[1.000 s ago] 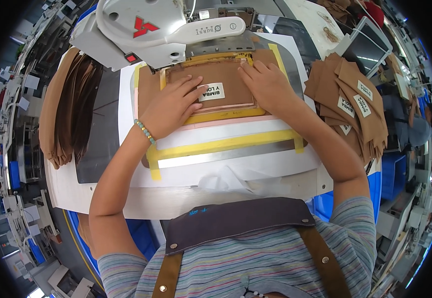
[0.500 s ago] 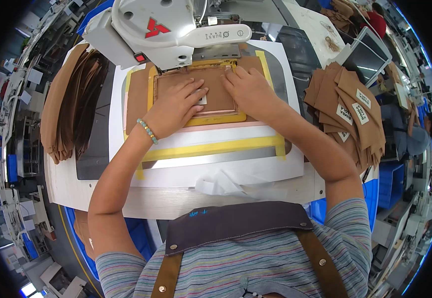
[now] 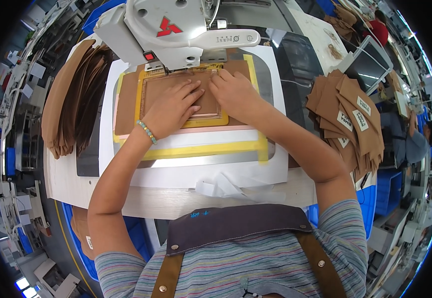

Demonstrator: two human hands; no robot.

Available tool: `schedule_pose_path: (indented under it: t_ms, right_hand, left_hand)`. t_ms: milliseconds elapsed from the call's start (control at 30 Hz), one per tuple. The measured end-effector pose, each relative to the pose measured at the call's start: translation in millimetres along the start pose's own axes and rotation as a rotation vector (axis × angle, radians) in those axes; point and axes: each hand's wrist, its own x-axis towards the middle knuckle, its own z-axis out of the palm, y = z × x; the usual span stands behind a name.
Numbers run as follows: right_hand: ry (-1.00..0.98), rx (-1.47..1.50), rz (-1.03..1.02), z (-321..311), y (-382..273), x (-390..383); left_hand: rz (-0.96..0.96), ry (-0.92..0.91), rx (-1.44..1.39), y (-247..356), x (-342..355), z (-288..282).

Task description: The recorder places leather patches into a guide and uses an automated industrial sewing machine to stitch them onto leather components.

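Observation:
My left hand (image 3: 174,107) lies with fingers spread on a brown piece (image 3: 157,90) inside a yellow rectangular frame (image 3: 138,107) under a white sewing-machine head (image 3: 164,42). My right hand (image 3: 233,99) rests at the frame's right part, fingertips apart on the brown piece near its upper edge. The frame sits on a template sheet bordered with yellow tape (image 3: 201,149), over white paper (image 3: 186,176). A bead bracelet is on my left wrist.
Long brown pieces (image 3: 59,99) are piled at left, labelled brown pieces (image 3: 342,114) at right. Further right are a screen (image 3: 362,64) and blue bins (image 3: 390,191). White scraps (image 3: 226,186) lie near the front edge. A person in red (image 3: 377,31) is at back right.
The template, frame and both hands have shifted left relative to the machine head. The white label earlier visible beside my left hand is now hidden.

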Motion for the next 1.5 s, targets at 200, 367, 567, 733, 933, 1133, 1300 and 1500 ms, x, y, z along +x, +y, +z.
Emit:
schedule_pose_path:
  t_ms: [200, 367, 567, 733, 933, 1133, 1300, 1500]
  right_hand:
    - [0.057, 0.066, -0.004, 4.9, -8.3, 13.9]
    - [0.221, 0.126, -0.019, 10.3, -11.5, 16.9]
    - [0.027, 0.463, 0.047, -23.7, -2.5, -3.2]
    - [0.093, 0.550, 0.129, -38.0, 19.8, -40.5]
    - [0.052, 0.699, 0.032, -39.8, 11.2, -30.9]
    - [-0.012, 0.646, -0.107, -24.5, -32.0, -13.4]
    - [0.095, 0.587, -0.126, -24.2, -39.1, -15.1]
    - [0.121, 0.597, -0.129, -26.1, -42.4, -12.7]
  left_hand:
    - [-0.018, 0.020, -0.015, -5.2, -2.4, -2.1]
    - [-0.028, 0.048, -0.039, -12.7, -4.9, 1.2]
    - [-0.079, 0.089, -0.064, -19.6, -15.8, 1.3]
    - [-0.089, 0.094, -0.117, -21.4, -42.1, -24.8]
    - [-0.094, 0.084, -0.075, -21.4, -67.9, -30.6]
    - [-0.018, 0.015, -0.180, -3.8, -63.2, -23.9]
    - [-0.006, -0.013, -0.234, -7.6, -62.6, -20.0]
    - [0.030, -0.027, -0.245, -13.7, -57.7, -19.2]
